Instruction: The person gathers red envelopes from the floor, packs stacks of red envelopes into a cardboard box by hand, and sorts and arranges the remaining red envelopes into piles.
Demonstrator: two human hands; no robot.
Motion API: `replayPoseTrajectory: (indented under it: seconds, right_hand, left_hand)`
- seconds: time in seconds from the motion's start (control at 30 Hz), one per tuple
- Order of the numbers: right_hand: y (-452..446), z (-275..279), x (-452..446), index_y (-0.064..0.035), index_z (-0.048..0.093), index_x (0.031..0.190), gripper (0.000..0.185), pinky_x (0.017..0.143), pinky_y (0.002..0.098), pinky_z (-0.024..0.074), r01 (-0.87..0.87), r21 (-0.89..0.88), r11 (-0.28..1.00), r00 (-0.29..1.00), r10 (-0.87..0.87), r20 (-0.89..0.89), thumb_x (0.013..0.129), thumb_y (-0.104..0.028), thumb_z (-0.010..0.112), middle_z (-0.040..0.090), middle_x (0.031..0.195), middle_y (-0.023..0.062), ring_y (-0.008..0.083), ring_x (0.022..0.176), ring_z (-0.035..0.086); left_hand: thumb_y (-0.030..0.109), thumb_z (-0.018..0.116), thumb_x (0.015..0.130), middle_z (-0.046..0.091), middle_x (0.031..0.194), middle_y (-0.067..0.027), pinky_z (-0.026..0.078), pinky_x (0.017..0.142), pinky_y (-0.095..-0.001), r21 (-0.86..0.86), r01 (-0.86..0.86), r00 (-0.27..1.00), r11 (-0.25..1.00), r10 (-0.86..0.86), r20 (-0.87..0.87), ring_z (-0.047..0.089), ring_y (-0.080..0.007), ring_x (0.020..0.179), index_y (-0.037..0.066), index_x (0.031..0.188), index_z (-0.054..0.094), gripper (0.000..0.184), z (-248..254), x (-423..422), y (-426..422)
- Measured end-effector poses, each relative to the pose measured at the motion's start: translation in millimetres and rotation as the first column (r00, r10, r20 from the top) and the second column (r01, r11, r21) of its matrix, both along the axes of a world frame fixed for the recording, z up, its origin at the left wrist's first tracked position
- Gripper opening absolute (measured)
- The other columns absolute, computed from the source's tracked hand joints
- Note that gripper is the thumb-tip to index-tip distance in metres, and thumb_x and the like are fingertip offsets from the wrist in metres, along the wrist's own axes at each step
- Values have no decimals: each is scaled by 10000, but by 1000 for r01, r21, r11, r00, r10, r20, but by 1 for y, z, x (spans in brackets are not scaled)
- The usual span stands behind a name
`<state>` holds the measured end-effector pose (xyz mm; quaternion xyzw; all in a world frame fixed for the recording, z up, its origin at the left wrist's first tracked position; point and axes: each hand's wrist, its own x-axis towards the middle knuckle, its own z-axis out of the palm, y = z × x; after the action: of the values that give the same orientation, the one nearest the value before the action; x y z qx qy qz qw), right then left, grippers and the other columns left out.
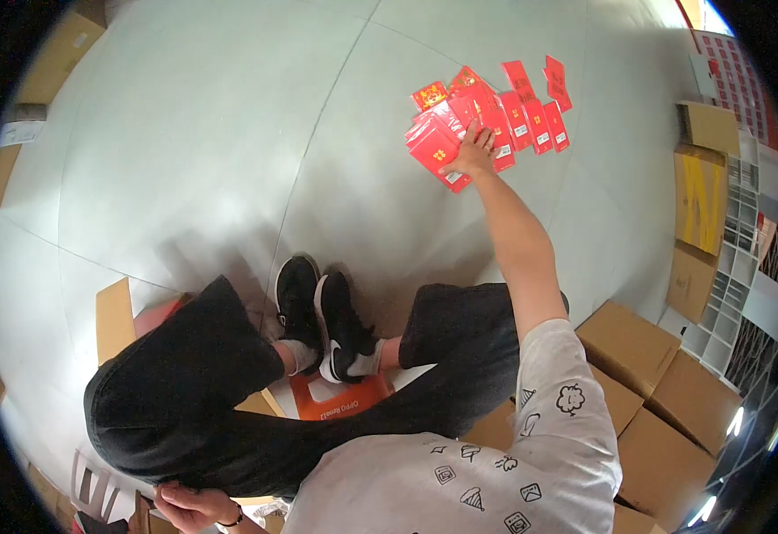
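Several red envelopes point(441, 153), some in shiny clear wrapping with gold print, lie overlapping on the grey floor at the upper right. My right hand point(476, 153) reaches out to them and grips the nearest ones, with the thumb at the left and the fingers across the top. More red envelopes point(536, 125) with small white labels are fanned out just right of that hand. Down at the lower left, my left hand point(191, 507) is beside my thigh, fingers curled in, and no object shows in it. A dark bracelet is on that wrist.
Brown cardboard boxes point(665, 418) are piled to my right. More cartons point(699, 196) and a white rack point(734, 276) line the right edge. An orange printed bag or box point(340, 400) lies under my shoes point(340, 320). An open carton point(115, 320) is by my left knee.
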<state>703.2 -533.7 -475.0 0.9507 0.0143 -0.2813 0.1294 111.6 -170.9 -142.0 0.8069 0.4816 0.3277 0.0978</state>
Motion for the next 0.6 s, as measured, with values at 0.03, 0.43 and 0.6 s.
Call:
replayPoseTrajectory:
  seconds: [0.03, 0.43, 0.6]
  right_hand:
    - [3, 2, 3, -60, -115, 1593, 1587, 1206, 651, 103, -26, -3, 1000, 1000, 26, -10, 522, -526, 959, 5, 1652, 296, 434, 1544, -50]
    - [14, -2, 20, -96, -3, 1601, 1511, 1225, 521, 229, -210, 132, 969, 977, 213, -10, 506, -384, 997, 147, 1615, 266, 450, 1511, 150]
    - [28, -6, 21, -240, -85, 1610, 1539, 1179, 687, 119, -23, 77, 997, 999, 26, -39, 521, -357, 996, 45, 1643, 311, 505, 1518, 72]
  left_hand:
    - [251, 486, 1090, 393, 673, 9, 271, 517, -277, 0, -5, 1000, 1000, 5, -4, 320, -98, 618, -11, 779, 501, 407, 0, 8, -1]
    - [248, 476, 1094, 402, 674, -31, 326, 536, -281, 19, -14, 999, 1000, 15, -36, 350, -130, 634, -17, 785, 500, 407, -3, 4, 5]
    - [225, 491, 1089, 454, 684, -38, 360, 554, -278, 110, -2, 997, 994, 11, -75, 383, -128, 648, -45, 830, 546, 379, 3, 8, 3]
